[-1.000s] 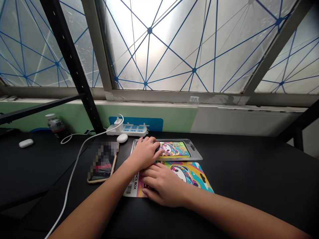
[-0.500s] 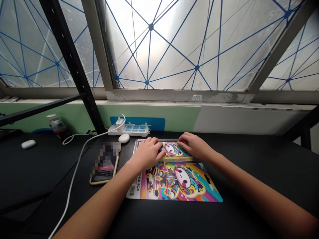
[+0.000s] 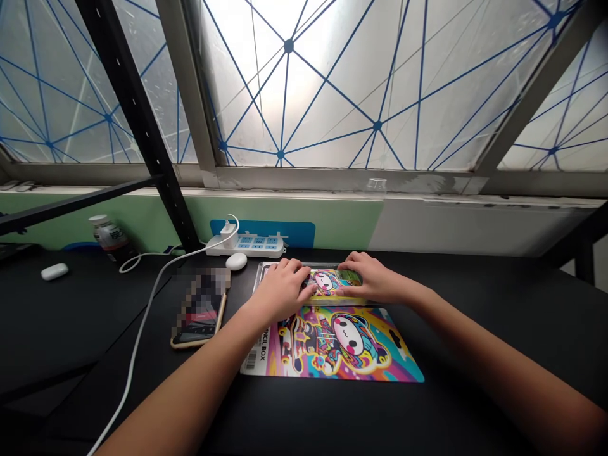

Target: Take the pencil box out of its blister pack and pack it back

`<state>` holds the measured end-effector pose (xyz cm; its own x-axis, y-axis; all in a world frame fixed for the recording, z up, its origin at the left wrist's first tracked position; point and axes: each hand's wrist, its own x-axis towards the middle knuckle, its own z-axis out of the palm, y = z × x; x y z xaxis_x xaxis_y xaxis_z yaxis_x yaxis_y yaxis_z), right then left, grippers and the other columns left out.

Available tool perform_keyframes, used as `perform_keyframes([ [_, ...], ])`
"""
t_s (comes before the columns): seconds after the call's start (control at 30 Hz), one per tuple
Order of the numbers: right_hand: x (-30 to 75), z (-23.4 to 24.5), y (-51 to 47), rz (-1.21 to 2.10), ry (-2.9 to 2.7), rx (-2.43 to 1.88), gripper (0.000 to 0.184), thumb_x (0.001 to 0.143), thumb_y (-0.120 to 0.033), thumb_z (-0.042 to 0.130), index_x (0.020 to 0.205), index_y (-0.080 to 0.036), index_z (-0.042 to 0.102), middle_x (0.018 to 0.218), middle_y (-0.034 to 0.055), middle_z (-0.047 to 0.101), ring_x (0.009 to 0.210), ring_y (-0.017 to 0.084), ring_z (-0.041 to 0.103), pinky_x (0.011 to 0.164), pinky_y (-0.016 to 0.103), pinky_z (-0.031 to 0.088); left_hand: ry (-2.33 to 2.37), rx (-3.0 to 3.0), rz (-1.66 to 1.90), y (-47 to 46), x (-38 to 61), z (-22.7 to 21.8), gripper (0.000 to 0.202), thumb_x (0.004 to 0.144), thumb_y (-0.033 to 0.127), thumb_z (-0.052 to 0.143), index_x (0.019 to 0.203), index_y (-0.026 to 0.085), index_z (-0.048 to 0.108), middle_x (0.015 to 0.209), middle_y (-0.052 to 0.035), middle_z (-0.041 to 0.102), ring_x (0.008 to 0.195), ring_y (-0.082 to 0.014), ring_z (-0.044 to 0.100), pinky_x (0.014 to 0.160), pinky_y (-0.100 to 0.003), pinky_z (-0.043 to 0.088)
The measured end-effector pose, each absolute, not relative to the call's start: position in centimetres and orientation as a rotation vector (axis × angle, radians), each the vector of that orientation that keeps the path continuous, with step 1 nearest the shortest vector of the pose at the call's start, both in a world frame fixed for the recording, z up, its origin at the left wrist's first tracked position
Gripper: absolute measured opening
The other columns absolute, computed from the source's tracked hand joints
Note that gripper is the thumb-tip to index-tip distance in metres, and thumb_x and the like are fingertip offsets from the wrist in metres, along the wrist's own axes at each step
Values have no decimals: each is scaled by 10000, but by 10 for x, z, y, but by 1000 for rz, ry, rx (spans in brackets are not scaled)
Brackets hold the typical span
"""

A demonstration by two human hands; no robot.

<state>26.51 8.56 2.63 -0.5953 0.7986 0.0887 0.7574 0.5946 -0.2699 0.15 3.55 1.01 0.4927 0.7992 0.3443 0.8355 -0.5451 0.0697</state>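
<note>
A brightly coloured pencil box [image 3: 325,283] with a cartoon face lies on the black desk, its long side facing me. My left hand [image 3: 280,288] covers its left end, fingers over the top and thumb near the front edge. Around the right end, my right hand [image 3: 368,277] has its fingers toward the back and its thumb at the front. Both hands hide the box's ends. Nearer to me lies a flat printed card [image 3: 351,345] with the same cartoon, a barcode and the words "PENCIL BOX". A clear plastic edge [image 3: 259,273] shows beside my left hand.
Left of the box lies a phone [image 3: 202,310], its screen blurred. Behind it are a white oval case [image 3: 236,261] and a power strip [image 3: 247,246] with a white cable [image 3: 147,323]. Farther left stand a bottle [image 3: 111,237] and a small white object [image 3: 54,272].
My right hand's thumb has moved down to the front of the box, and its fingers have spread farther apart. My left hand stays in place. The view has shifted slightly.
</note>
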Motion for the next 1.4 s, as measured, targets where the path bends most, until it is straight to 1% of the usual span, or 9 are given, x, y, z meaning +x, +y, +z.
perform_keyframes([
  [0.53, 260, 21, 85, 179, -2545, -1324, 553, 708, -676, 720, 1015, -230, 609, 1094, 102, 582, 1040, 317, 541, 885, 447, 453, -1445, -2553, -567, 34, 2, 17, 368, 1001, 449, 463, 1255, 219, 597, 1220, -81, 643, 1130, -270, 553, 916, -403, 441],
  [0.73, 255, 17, 75, 99, -2384, -1361, 622, 641, -542, 843, 1108, -242, 561, 1077, 90, 664, 970, 308, 616, 762, 384, 500, -1466, -2486, -586, 42, -16, 22, 466, 935, 535, 583, 1263, 205, 586, 1185, -92, 683, 1116, -291, 597, 935, -427, 415],
  [0.83, 251, 18, 73, -72, -2318, -1239, 461, 704, -413, 842, 1031, -238, 567, 1008, 78, 693, 939, 294, 640, 770, 375, 497, -1468, -2447, -587, 43, -22, 31, 563, 854, 547, 699, 1282, 205, 569, 1131, -91, 696, 1045, -287, 630, 903, -411, 424],
  [0.9, 249, 24, 68, -189, -2312, -1097, 294, 791, -341, 783, 965, -235, 572, 1011, 80, 695, 938, 281, 639, 828, 391, 480, -1442, -2408, -594, 38, -22, 41, 514, 833, 476, 751, 1245, 211, 594, 1118, -89, 683, 1046, -291, 616, 897, -410, 417],
  [0.97, 250, 33, 57, -267, -2285, -997, 243, 857, -337, 719, 1021, -228, 579, 1004, 88, 685, 929, 278, 629, 842, 407, 474, -1372, -2355, -624, 27, -20, 52, 438, 840, 420, 758, 1200, 211, 622, 1123, -92, 665, 1056, -295, 591, 905, -420, 408],
  [1.1, 261, 42, 14, -319, -2238, -933, 441, 924, -358, 631, 1326, -235, 499, 1018, 98, 652, 932, 283, 608, 851, 425, 495, -1258, -2333, -711, -13, -19, 63, 349, 896, 375, 698, 1188, 198, 626, 1145, -97, 652, 1060, -288, 567, 911, -425, 416],
  [1.17, 273, 36, -11, -382, -2272, -855, 387, 937, -288, 606, 1317, -290, 533, 1042, 83, 654, 927, 268, 612, 846, 413, 508, -1239, -2398, -734, -36, -18, 59, 297, 925, 313, 654, 1196, 199, 618, 1157, -94, 652, 1070, -277, 568, 896, -411, 435],
  [1.27, 288, 18, -42, -402, -2290, -775, 448, 923, -183, 590, 1341, -334, 530, 1011, 58, 673, 906, 247, 629, 836, 396, 531, -1272, -2479, -789, -66, -18, 40, 321, 889, 318, 672, 1188, 214, 621, 1172, -96, 657, 1057, -288, 578, 872, -425, 464],
  [1.4, 290, -1, -63, -354, -2368, -687, 439, 917, -120, 557, 1325, -281, 546, 1066, 74, 706, 1016, 248, 654, 897, 400, 540, -1391, -2483, -964, -89, -21, 7, 365, 847, 245, 694, 1202, 235, 612, 1210, -103, 650, 1114, -308, 575, 911, -435, 496],
])
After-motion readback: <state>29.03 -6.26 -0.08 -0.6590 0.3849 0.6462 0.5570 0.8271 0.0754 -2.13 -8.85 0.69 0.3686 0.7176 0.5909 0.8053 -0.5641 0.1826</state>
